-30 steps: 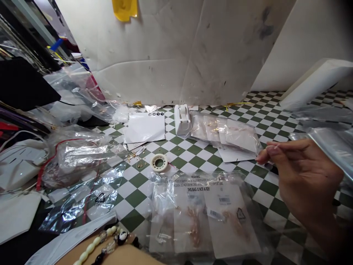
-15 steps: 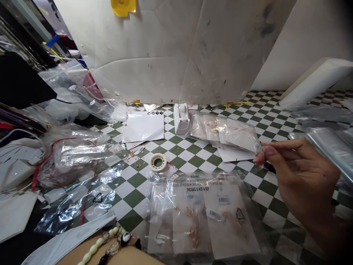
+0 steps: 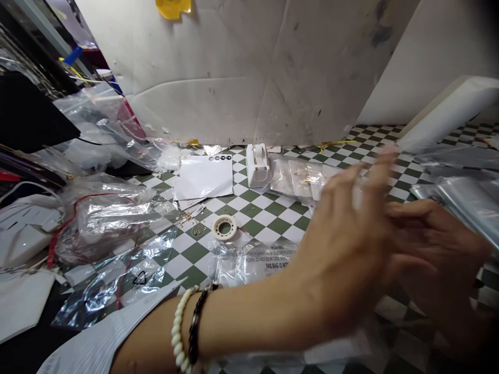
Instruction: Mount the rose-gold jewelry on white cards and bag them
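Observation:
My left hand (image 3: 343, 249) reaches across to the right, blurred by motion, its fingers stretched upward and its thumb apart. Beaded bracelets (image 3: 185, 327) circle that wrist. Just behind it is my right hand (image 3: 440, 239), fingers bent together as in a pinch; the left hand covers its fingertips, so what they hold is hidden. Under my left forearm lies a clear plastic bag (image 3: 249, 259) with printed warning text, mostly covered. Beyond the left hand rests another clear bag with white cards and gold-coloured pieces (image 3: 294, 179).
A white tape dispenser (image 3: 258, 166) stands at the back, beside a white paper sheet (image 3: 205, 176). A tape roll ring (image 3: 224, 228) lies near small gold-coloured pieces (image 3: 197, 228). Crumpled plastic bags (image 3: 105, 218) fill the left. Plastic sleeves (image 3: 460, 202) and a white roll (image 3: 452, 111) are right.
My left hand has swung up from the lower edge to the right, over the warning bag and up to my right hand. The right hand has stayed in about the same place.

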A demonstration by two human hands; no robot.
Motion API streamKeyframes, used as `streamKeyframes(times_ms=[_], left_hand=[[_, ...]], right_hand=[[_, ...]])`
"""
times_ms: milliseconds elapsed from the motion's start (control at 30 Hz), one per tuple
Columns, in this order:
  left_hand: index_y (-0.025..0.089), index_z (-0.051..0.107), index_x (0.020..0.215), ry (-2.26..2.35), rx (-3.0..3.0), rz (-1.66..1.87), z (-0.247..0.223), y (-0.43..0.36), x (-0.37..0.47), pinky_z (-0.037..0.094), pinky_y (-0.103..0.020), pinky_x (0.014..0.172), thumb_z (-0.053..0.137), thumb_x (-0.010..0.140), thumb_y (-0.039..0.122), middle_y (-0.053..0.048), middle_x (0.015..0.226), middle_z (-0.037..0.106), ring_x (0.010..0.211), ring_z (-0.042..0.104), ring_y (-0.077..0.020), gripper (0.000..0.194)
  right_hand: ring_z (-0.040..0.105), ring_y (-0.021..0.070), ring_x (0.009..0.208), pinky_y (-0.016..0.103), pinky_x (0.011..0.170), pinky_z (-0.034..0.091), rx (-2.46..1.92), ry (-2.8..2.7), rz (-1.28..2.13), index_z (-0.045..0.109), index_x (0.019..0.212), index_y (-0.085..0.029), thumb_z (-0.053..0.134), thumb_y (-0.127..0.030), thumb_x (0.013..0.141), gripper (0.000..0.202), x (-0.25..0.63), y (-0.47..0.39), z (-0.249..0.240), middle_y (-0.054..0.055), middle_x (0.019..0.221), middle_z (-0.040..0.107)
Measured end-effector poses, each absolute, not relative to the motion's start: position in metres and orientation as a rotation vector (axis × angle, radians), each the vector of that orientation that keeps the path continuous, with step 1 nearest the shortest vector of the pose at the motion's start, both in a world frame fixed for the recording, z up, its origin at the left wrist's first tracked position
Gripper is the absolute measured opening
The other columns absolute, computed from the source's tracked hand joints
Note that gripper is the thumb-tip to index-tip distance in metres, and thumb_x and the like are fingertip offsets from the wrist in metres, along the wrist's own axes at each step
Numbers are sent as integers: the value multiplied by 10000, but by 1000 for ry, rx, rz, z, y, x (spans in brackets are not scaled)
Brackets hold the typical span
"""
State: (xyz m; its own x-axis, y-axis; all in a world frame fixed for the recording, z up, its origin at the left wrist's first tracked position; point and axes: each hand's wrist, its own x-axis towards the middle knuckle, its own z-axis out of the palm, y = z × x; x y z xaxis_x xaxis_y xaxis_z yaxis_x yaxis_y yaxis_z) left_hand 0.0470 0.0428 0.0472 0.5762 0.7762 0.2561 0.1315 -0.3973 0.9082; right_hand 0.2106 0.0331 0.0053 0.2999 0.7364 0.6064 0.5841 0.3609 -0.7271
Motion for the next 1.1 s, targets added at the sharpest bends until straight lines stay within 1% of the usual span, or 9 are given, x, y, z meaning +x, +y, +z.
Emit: streamKeyframes(times_ms=[100,167,233,333,467,633,767,1000,1100], left_hand=[[183,-4,1592,667,1474,661,24,63,50,424,-454,1119,707,897,358,-200,1515,414,1382,444,-329,1009],[118,349,1485,582,1250,467,13,72,53,536,-324,864,643,930,311,-136,1123,663,991,653,-216,657],[106,633,1121,551,1230,413,11,78,52,442,-211,632,529,981,280,-13,758,588,651,539,-93,247],[129,629,819,467,1297,504,24,86,45,267,-191,509,472,1009,367,47,622,420,528,346,-44,343],[143,583,753,201,1103,583,42,101,32,189,-188,465,520,1001,391,89,520,280,446,239,-24,356],[176,711,1000,125,921,695,40,112,28,142,-206,445,508,1022,359,81,569,125,456,119,-51,275],[291,533,1422,100,916,648,35,110,31,194,-210,474,503,1012,361,69,527,306,476,228,-73,417],[271,329,1553,124,1177,694,33,100,34,287,-195,530,453,1021,346,-21,780,674,518,292,-65,551],[293,395,1522,357,1530,693,28,100,33,403,-222,644,459,1015,330,-35,850,720,622,524,-99,512]], right_hand=[[708,137,803,265,764,606,-1259,-1493,85,703,855,-230,779,-200,785,108,212,32,5,-6,850,719],[706,112,816,217,765,594,-1268,-1520,7,701,862,-223,762,-165,802,103,212,33,4,-13,854,724],[712,102,819,196,780,592,-1295,-1498,-13,697,865,-216,744,-163,822,82,213,36,3,-16,844,726],[721,108,826,194,764,597,-1315,-1440,134,664,867,-216,711,-200,852,52,215,40,1,-16,850,722],[703,107,790,204,730,587,-1340,-1469,420,607,846,-229,682,-275,885,96,220,41,0,-22,814,694],[559,108,622,235,584,493,-1175,-1446,839,541,898,-244,611,-318,942,110,223,39,8,-34,662,539],[344,66,480,199,429,307,-1236,-1170,1026,575,834,-220,623,-359,915,168,220,32,16,-49,597,353],[435,83,413,222,428,359,-1392,-1650,231,621,831,-265,545,-278,944,137,215,8,8,-60,524,509],[408,77,332,207,372,345,-1319,-1857,77,605,865,-288,518,-218,931,130,218,7,8,-95,464,506]])
